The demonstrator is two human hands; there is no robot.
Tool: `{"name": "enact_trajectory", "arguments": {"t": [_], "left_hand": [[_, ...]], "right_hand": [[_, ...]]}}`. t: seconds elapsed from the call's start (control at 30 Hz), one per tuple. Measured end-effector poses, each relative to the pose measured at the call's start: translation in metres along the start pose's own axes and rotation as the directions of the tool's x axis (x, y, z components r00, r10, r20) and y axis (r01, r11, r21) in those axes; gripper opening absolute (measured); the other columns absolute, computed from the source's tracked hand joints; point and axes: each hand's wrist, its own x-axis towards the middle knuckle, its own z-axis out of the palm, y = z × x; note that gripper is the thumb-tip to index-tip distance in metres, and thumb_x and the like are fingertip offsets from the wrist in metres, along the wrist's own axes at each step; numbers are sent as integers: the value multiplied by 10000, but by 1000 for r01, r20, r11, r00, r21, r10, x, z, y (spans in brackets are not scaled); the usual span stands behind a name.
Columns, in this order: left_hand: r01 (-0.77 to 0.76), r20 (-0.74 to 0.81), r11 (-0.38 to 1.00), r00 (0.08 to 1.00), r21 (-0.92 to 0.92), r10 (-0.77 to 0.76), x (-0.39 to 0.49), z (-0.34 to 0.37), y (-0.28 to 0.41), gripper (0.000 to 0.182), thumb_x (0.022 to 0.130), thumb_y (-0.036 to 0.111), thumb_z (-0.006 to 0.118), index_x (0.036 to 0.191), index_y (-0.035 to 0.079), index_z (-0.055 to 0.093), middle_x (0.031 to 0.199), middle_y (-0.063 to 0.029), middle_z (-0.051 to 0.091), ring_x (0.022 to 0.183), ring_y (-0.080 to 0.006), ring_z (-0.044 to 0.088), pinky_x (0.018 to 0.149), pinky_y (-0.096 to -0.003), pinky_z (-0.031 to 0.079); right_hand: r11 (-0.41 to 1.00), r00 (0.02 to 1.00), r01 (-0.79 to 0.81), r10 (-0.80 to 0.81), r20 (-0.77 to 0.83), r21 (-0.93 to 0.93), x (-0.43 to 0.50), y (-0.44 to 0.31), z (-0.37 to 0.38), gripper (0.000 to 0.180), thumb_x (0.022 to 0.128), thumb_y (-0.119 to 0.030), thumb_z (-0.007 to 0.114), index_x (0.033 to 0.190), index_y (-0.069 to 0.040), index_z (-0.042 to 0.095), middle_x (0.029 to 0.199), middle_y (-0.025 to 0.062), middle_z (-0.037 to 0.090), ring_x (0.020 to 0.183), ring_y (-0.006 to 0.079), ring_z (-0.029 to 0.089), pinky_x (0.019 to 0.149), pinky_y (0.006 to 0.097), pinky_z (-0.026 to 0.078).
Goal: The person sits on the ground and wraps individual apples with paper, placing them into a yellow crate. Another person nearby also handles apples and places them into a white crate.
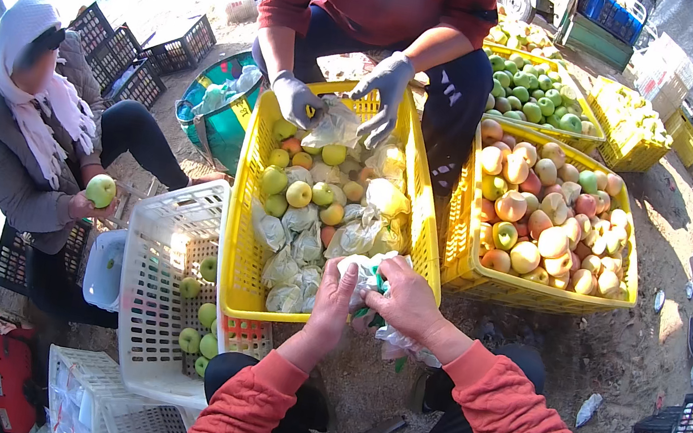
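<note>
Over the near rim of a yellow plastic crate (426,229), my left hand (331,306) and my right hand (409,301) grip a crumpled white plastic bag (365,270) with green patches. Whether fruit is inside it is hidden by my fingers. Part of the thin plastic hangs below my right hand. Inside the crate lie bare green and yellowish apples (299,194), and others wrapped in thin plastic bags (286,299). Across from me, a person's grey-gloved hands (300,100) handle a clear plastic bag (336,123) at the crate's far end.
A tilted white crate (137,292) with several green apples (189,340) stands at left. Beside it, another person holds an apple (100,190). A yellow crate heaped with reddish apples (525,257) stands right. Behind are a crate of green apples (533,112) and a teal tub (212,141).
</note>
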Motion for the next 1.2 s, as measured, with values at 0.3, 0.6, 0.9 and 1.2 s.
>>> {"name": "enact_trajectory", "arguments": {"t": [0.3,0.6,0.9,1.2], "left_hand": [[-182,-159,892,950,414,268,15,-19,-14,423,922,166,758,1245,66,504,1068,-57,612,920,-126,604,785,-291,538],[-303,-135,884,920,357,369,30,-11,-8,273,938,113,711,1161,55,566,994,-11,620,871,-83,577,783,-257,517],[-395,-19,745,878,538,479,25,-5,9,427,1067,426,489,1136,27,624,1046,-145,578,963,-309,579,888,-389,472],[-214,-60,747,945,629,321,25,-16,8,380,880,299,810,1074,17,646,935,-83,640,788,-162,599,717,-314,516]], "right_hand": [[997,965,51,-36,-260,53,7,-22,26,216,754,-98,706,870,-3,551,825,186,570,767,408,603,697,435,502],[927,946,-133,225,-235,352,12,-10,27,281,827,-161,676,1043,-9,581,886,210,657,806,380,667,738,444,523],[942,991,-118,131,-18,314,14,2,6,390,842,-272,801,1021,-19,564,989,156,603,922,291,607,832,390,484],[942,990,-127,138,-12,310,13,-2,17,173,841,-113,708,906,-13,582,814,115,609,761,207,585,722,360,501]]}}
